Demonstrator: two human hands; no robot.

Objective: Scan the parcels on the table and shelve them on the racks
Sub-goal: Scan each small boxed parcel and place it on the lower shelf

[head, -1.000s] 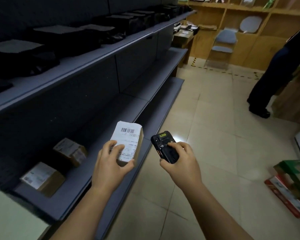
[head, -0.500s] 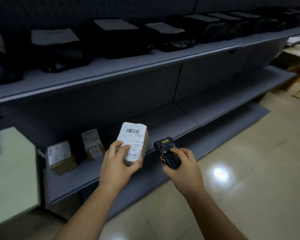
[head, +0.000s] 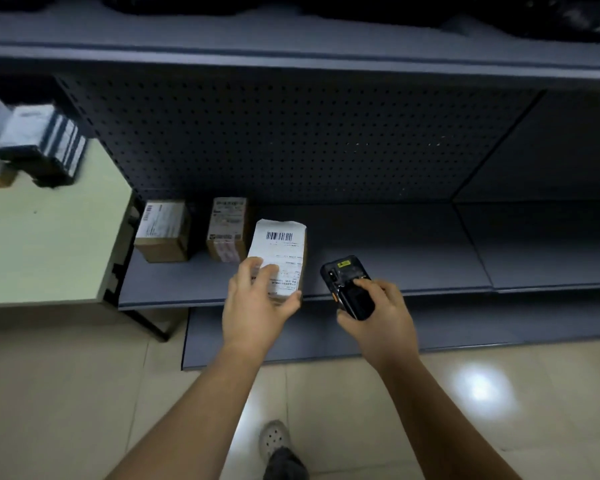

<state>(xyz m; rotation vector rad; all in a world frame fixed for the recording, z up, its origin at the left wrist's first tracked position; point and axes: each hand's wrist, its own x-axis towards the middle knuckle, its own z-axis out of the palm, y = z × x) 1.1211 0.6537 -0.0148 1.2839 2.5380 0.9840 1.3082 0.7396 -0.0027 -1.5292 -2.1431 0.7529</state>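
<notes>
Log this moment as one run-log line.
left hand: grips labelled parcel at shelf | right hand: grips scanner | shelf: two boxes at left

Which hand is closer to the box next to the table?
Left. The left hand, gripping a parcel, is a bit right of that box; the right hand, holding the scanner, is farther right.

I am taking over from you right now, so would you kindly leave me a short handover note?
Left hand grips a labelled cardboard parcel, barcode up, over the front of the lower shelf; whether it rests there is unclear.
Right hand holds the handheld scanner beside the parcel.
Done: two labelled boxes stand at the shelf's left end.
Left: release this parcel beside them; whether it was scanned cannot be told. Blurred packages wait on the table.
</notes>
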